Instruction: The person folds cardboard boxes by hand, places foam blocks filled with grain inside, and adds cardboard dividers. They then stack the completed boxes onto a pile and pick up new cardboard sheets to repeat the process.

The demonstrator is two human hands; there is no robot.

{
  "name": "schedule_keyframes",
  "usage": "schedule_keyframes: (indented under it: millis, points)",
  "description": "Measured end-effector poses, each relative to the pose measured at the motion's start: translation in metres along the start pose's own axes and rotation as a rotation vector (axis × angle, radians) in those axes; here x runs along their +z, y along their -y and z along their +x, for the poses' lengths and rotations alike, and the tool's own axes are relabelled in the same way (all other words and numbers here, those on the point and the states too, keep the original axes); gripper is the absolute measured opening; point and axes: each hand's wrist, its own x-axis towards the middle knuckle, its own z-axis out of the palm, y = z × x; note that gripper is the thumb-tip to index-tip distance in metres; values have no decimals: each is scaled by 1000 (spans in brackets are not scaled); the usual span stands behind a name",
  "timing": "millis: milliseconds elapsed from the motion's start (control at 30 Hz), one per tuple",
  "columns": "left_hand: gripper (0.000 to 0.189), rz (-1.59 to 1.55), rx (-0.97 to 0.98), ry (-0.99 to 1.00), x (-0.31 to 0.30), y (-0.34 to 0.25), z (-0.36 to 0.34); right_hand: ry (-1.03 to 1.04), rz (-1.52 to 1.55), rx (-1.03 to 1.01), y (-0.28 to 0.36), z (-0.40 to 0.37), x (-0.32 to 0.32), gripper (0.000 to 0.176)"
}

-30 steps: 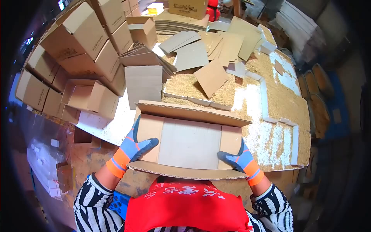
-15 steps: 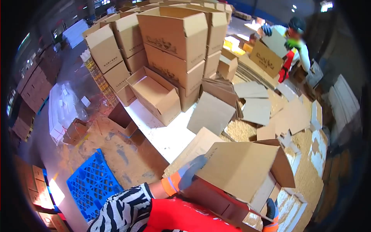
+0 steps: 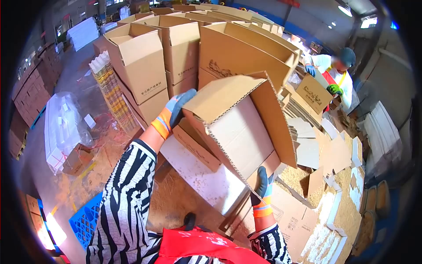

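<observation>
Between my hands is an open cardboard box (image 3: 239, 127), tilted so that its pale inside shows. My left hand (image 3: 181, 105), in a grey and orange glove, grips its upper left side. At its lower edge, my right hand (image 3: 263, 187) is closed with the thumb on the inner face; the other fingers are hidden behind the wall. Below and behind it, another open carton (image 3: 196, 147) rests on a white board (image 3: 206, 180), partly covered by the box I hold. Tall stacked cartons (image 3: 140, 66) stand just beyond.
At the right, a co-worker (image 3: 338, 75) in gloves handles a printed carton (image 3: 313, 93). Flat cardboard sheets (image 3: 305, 149) lie on the grain-covered surface (image 3: 299, 178). A blue plastic pallet (image 3: 85, 222) is on the floor at lower left, and egg trays (image 3: 113, 94) are stacked beside the cartons.
Both hands have lifted the box from low in front of me, up and forward toward the stacked cartons. It has turned so its inside faces me. My view has shifted too.
</observation>
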Motion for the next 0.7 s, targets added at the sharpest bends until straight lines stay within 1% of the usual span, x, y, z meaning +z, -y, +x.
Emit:
schedule_keyframes:
  millis: [33, 67, 100, 133, 167, 200, 233, 267, 300, 333, 367, 400, 433, 500, 533, 567, 600, 633, 700]
  points:
    - [34, 63, -9, -5, -17, 11, 6, 90, -146, -50, -6, 2, 4, 49]
    - [36, 104, -114, -109, -29, 22, 9, 178, -293, -94, -10, 4, 3, 48]
    - [38, 569, 0, -79, -58, 41, 19, 221, -387, -120, -16, 8, 0, 46]
    - [40, 896, 175, 33, -75, 45, 20, 221, -384, -67, -24, 15, -8, 44]
    - [42, 1218, 355, 153, -89, 51, 20, 184, -280, 58, -32, 22, -15, 42]
    - [41, 777, 338, -82, -99, 69, 17, 135, -137, 190, -36, 30, -22, 40]
    - [41, 331, 313, -301, -104, 89, 12, 64, 42, 370, -28, 40, -19, 38]
    - [43, 303, 415, -416, -105, 101, 5, 107, 19, 360, -35, 51, -27, 34]
    - [52, 231, 360, -484, -125, 128, 11, 160, -101, 286, -42, 57, -38, 33]
    - [57, 264, 261, -443, -139, 145, 12, 296, -390, 99, -61, 71, -60, 32]
    - [61, 296, 160, -401, -138, 147, 8, 372, -560, -2, -61, 75, -61, 32]
    - [65, 119, 153, -385, -135, 149, 4, 432, -724, -117, -61, 80, -62, 32]
    - [65, 41, 79, -328, -139, 150, 8, 431, -768, -141, -31, 70, -32, 33]
    - [65, -119, -84, -220, -148, 156, 7, 372, -729, -70, -15, 60, -27, 36]
    - [61, 173, 64, -251, -146, 169, 4, 318, -635, 9, -19, 65, -43, 37]
    - [56, 296, 169, -256, -127, 155, -8, 342, -718, 35, -2, 64, -31, 40]
    - [52, 285, 193, -248, -118, 160, -16, 369, -802, 58, 16, 63, -19, 44]
    - [49, 275, 211, -237, -112, 167, -28, 75, -194, 405, 23, 66, -2, 45]
    - [46, -276, 88, -139, -115, 213, -39, 153, -253, 387, 50, 63, 24, 47]
